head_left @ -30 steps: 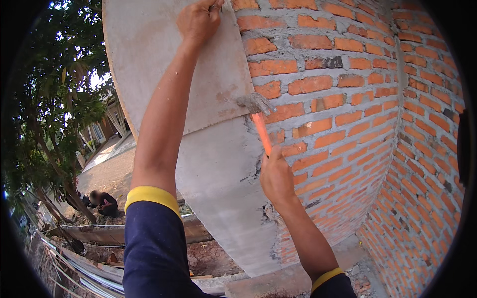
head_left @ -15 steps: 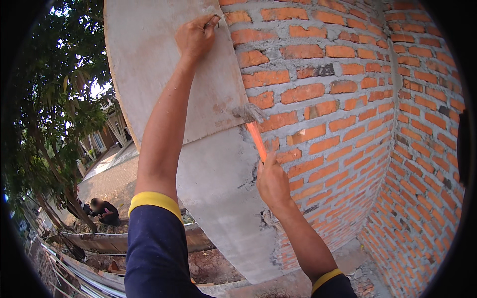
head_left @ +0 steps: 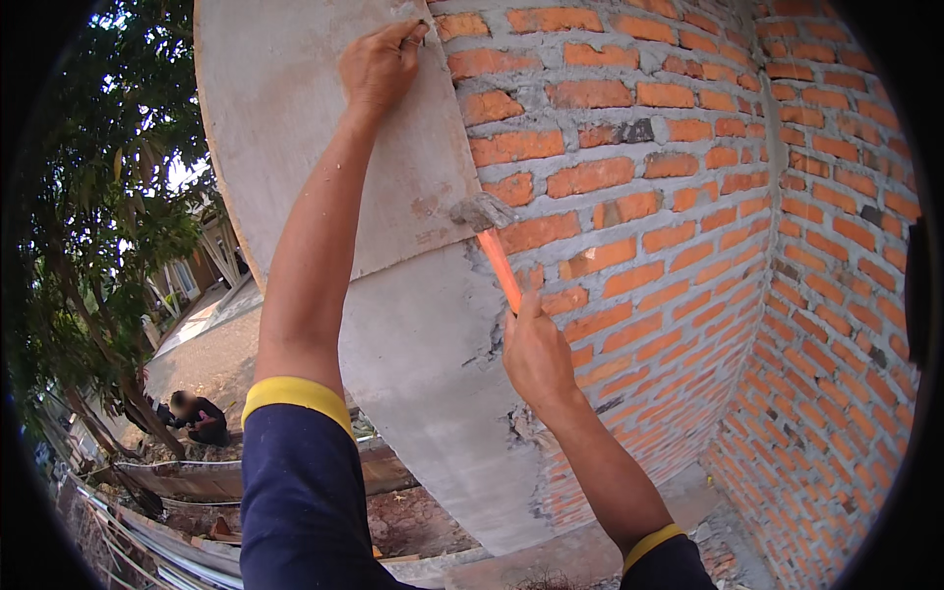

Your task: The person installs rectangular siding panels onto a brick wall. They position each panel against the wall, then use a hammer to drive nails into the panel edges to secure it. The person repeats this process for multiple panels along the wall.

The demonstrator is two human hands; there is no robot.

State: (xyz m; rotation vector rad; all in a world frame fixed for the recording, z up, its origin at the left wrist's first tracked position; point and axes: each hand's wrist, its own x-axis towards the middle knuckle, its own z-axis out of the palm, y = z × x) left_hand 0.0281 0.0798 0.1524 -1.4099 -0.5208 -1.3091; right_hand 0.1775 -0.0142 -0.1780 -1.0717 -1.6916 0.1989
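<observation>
My right hand is wrapped round the orange handle of a hammer. The hammer's grey, mortar-smeared head is by the lower right corner of a large flat board. This greyish board lies against the wall, above a stretch of smooth grey plaster. Higher up, my left hand is closed in a pinch against the board near its right edge. Something small and dark shows at its fingertips, too small to name.
Bare orange brick wall with grey mortar runs right from the board to an inside corner. Broken plaster edges border the bricks. At the lower left are a crouching person, a tree and long poles.
The hammer's head has shifted slightly left and up, from over the bricks to the board's corner. The view has moved a little. My left hand keeps its pinch.
</observation>
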